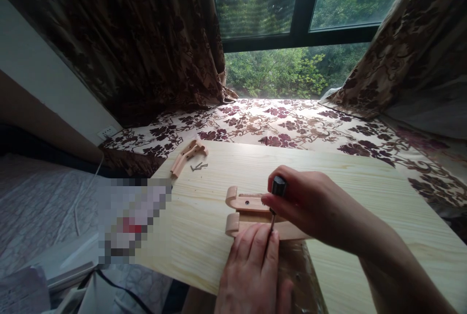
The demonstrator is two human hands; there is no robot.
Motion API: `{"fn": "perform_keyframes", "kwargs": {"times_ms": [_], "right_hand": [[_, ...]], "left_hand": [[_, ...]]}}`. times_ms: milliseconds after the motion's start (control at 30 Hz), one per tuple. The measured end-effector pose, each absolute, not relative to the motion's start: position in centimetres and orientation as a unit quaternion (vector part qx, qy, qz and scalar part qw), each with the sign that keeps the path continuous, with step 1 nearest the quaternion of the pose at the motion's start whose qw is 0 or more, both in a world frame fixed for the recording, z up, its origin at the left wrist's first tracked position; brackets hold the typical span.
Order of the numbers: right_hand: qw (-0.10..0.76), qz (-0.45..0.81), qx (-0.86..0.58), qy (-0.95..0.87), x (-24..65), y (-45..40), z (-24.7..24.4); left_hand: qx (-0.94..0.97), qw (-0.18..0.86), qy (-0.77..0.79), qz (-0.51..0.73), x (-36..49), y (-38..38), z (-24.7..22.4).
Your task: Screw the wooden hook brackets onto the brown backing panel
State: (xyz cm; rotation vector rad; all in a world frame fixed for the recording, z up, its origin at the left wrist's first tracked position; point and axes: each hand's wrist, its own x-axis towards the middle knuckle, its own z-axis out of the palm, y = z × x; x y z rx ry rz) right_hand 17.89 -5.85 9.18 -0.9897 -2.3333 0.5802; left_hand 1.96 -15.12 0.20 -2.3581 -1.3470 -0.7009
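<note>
My right hand is closed round the dark handle of a screwdriver, held upright over the wooden assembly. Its shaft runs down to the lower wooden piece, beside my left fingertips; the tip is hard to make out. My left hand lies with its fingers stretched over that lower curved wooden piece, pressing on it. Behind it sits another curved wooden piece with dark screw holes. Under my left hand and to its right is a brown, shiny wrapped block.
On the pale wooden board, more curved wooden pieces and several screws lie at the back left. Beyond are a floral cloth, curtains and a window. A bed is at left.
</note>
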Motion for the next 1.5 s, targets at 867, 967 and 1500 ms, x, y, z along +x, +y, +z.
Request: {"fn": "perform_keyframes", "kwargs": {"times_ms": [867,967,1500], "right_hand": [[0.273,0.26,-0.339,-0.862,18.1,-5.8,9.2],[0.28,0.287,-0.301,-0.865,18.4,-6.1,9.3],[0.283,0.269,-0.308,-0.868,19.0,-5.9,9.3]], "left_hand": [[-0.832,0.144,-0.469,-0.259,1.9,-15.1,0.1],[-0.83,0.145,-0.472,-0.258,2.0,-15.2,0.2],[-0.837,0.129,-0.469,-0.25,1.9,-15.3,0.1]]}}
